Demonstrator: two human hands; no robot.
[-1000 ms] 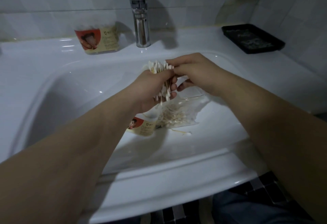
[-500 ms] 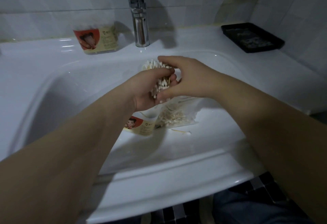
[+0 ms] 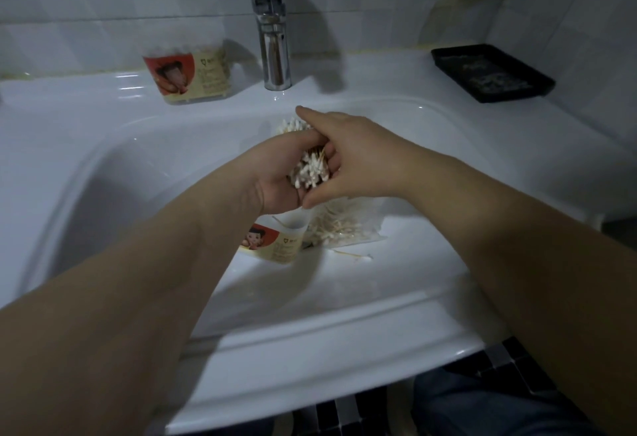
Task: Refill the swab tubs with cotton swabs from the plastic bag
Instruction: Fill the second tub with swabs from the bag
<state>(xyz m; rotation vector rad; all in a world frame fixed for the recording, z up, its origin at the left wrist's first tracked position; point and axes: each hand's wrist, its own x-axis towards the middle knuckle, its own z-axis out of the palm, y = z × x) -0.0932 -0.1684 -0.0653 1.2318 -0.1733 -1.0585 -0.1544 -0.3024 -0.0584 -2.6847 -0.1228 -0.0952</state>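
A thick bundle of cotton swabs point(image 3: 308, 168) is gripped in my left hand point(image 3: 279, 177) above the sink basin. My right hand point(image 3: 358, 156) lies against the bundle from the right, thumb under its lower ends and forefinger stretched over its top. Below the hands an open swab tub point(image 3: 275, 242) with a red and cream label stands in the basin, partly hidden by my left wrist. A clear plastic bag point(image 3: 344, 229) of swabs lies just right of it. A second labelled tub point(image 3: 188, 75) stands on the sink ledge at the back left.
One loose swab point(image 3: 353, 255) lies in the basin in front of the bag. A chrome tap point(image 3: 272, 29) rises behind the hands. A black tray point(image 3: 491, 72) sits on the ledge at the back right. The white sink rim point(image 3: 310, 349) runs across the front.
Both hands have sunk a little toward the basin with the bundle. My right hand has shifted from the swabs' top ends to cup the bundle's side and bottom.
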